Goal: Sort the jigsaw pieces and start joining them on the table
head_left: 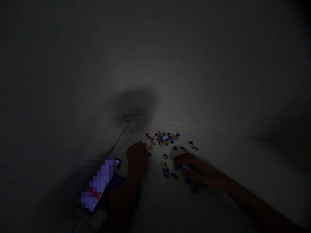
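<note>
The scene is very dark. Several small coloured jigsaw pieces (164, 139) lie scattered on a white table (230, 161). My left hand (137, 158) rests on the table left of the pieces, fingers curled, fingertips close to the edge of the pile. My right hand (194, 168) lies flat over a few loose pieces (178, 168), fingers stretched toward the left. More pieces (193, 187) show under my right wrist. Whether either hand pinches a piece is hidden by the dark.
Two small clear jars with lids (133, 118) stand in the back corner by the wall. A lit phone (99, 183) leans at the left, over a coloured box or picture (116, 191). White walls close in behind and left.
</note>
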`<act>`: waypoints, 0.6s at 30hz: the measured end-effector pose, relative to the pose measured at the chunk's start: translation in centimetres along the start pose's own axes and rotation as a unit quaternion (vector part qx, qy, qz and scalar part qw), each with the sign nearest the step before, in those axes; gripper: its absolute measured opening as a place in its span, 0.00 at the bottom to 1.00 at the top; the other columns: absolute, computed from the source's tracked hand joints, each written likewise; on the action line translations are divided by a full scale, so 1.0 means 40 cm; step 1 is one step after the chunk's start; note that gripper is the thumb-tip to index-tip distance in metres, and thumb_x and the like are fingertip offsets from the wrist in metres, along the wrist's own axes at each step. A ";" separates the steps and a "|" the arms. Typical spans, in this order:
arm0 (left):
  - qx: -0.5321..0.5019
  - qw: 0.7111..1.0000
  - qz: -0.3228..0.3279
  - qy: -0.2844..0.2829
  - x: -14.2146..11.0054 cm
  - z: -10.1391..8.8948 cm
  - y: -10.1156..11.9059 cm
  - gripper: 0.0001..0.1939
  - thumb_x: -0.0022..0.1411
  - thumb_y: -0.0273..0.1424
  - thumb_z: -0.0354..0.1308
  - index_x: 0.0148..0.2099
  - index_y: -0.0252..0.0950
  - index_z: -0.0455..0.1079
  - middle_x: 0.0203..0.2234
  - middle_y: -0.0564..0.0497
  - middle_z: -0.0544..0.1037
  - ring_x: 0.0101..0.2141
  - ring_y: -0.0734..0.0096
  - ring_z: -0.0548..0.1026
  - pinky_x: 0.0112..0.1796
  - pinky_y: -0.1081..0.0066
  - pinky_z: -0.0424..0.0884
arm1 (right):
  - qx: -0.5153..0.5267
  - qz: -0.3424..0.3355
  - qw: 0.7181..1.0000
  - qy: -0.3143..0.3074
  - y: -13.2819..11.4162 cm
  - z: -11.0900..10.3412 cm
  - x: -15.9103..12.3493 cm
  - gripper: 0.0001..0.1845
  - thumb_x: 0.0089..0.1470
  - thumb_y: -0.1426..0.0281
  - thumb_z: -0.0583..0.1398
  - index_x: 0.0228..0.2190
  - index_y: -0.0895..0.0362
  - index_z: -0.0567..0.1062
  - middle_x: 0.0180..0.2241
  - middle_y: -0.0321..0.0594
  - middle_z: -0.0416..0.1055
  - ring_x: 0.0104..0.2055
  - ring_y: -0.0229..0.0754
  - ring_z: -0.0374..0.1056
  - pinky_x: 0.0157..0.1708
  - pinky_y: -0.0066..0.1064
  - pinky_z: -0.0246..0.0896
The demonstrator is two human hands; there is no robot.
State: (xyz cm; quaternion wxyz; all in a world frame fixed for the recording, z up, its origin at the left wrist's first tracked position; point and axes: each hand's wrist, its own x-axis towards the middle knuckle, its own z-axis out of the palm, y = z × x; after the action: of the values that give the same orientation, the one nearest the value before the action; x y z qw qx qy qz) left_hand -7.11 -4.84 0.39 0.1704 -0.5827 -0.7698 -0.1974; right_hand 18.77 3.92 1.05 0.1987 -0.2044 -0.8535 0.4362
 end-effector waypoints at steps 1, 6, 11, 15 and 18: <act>0.006 1.000 0.004 -0.001 -0.005 -0.004 0.001 0.15 0.68 0.30 0.45 0.51 0.39 0.71 0.52 0.45 0.74 0.53 0.57 0.67 0.55 0.51 0.58 | -0.002 0.000 1.000 -0.001 0.000 0.000 0.000 0.20 0.58 0.52 0.58 0.47 0.48 0.75 0.54 0.43 0.68 0.57 0.51 0.62 0.59 0.49 0.57; 0.011 0.998 0.043 -0.047 -0.039 -0.021 0.005 0.16 0.66 0.30 0.49 0.54 0.38 0.69 0.53 0.44 0.73 0.53 0.56 0.67 0.54 0.51 0.60 | -0.005 -0.009 1.000 -0.006 0.001 -0.002 0.000 0.19 0.59 0.54 0.58 0.48 0.49 0.74 0.54 0.44 0.67 0.58 0.50 0.62 0.59 0.49 0.56; -0.006 0.998 0.043 -0.047 -0.049 -0.029 0.018 0.16 0.66 0.31 0.50 0.54 0.42 0.70 0.54 0.44 0.71 0.55 0.54 0.65 0.53 0.51 0.62 | -0.001 -0.018 1.000 -0.007 0.002 -0.003 0.002 0.18 0.59 0.55 0.59 0.48 0.48 0.75 0.54 0.43 0.67 0.57 0.49 0.62 0.59 0.48 0.57; -0.052 0.994 0.067 -0.071 -0.045 -0.044 0.046 0.15 0.66 0.30 0.50 0.52 0.43 0.72 0.52 0.45 0.72 0.54 0.55 0.65 0.53 0.51 0.62 | 0.004 -0.025 1.000 -0.010 0.001 -0.004 0.003 0.19 0.59 0.55 0.59 0.48 0.49 0.74 0.53 0.43 0.67 0.57 0.49 0.62 0.58 0.47 0.58; -0.082 0.988 0.098 -0.083 -0.045 -0.053 0.062 0.15 0.65 0.30 0.51 0.51 0.44 0.72 0.53 0.46 0.71 0.55 0.56 0.65 0.54 0.51 0.62 | -0.004 -0.021 1.000 -0.009 -0.003 -0.004 0.003 0.19 0.59 0.55 0.59 0.48 0.48 0.74 0.53 0.42 0.67 0.57 0.49 0.62 0.58 0.48 0.58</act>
State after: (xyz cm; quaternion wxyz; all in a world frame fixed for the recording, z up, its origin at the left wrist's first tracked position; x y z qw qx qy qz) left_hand -4.19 -6.81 1.60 0.0762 -0.6813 -0.7019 -0.1935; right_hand 18.71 4.02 1.25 0.1992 -0.1838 -0.8612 0.4300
